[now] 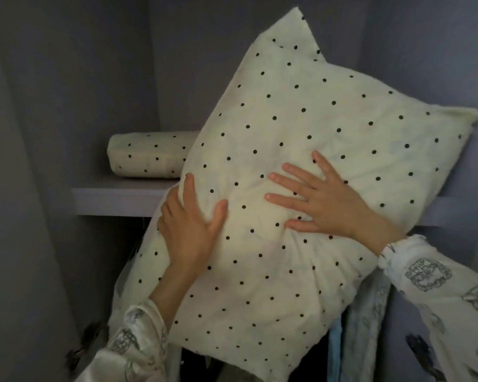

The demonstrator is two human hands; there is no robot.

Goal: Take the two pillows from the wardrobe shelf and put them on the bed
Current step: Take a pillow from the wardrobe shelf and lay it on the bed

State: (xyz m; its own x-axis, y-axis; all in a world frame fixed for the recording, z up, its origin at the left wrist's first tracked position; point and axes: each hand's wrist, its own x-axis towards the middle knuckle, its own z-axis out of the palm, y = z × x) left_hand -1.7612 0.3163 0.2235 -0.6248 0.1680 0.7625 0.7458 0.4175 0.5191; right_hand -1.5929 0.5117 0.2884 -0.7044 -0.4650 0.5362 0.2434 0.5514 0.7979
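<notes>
A large cream pillow with black dots (301, 128) fills the middle of the view, tilted, its lower end hanging below the wardrobe shelf (116, 201). My left hand (189, 230) grips its left edge, thumb on the front and fingers wrapped behind. My right hand (318, 199) lies flat on the front with fingers spread, pressing into the filling. A second dotted pillow (146, 155), smaller and flatter, lies on the shelf at the back left, partly hidden behind the big one.
Grey wardrobe walls (66, 78) close in at the left and the back. Below the shelf, hanging clothes (367, 326) in pale blue show at the lower right. The bed is out of view.
</notes>
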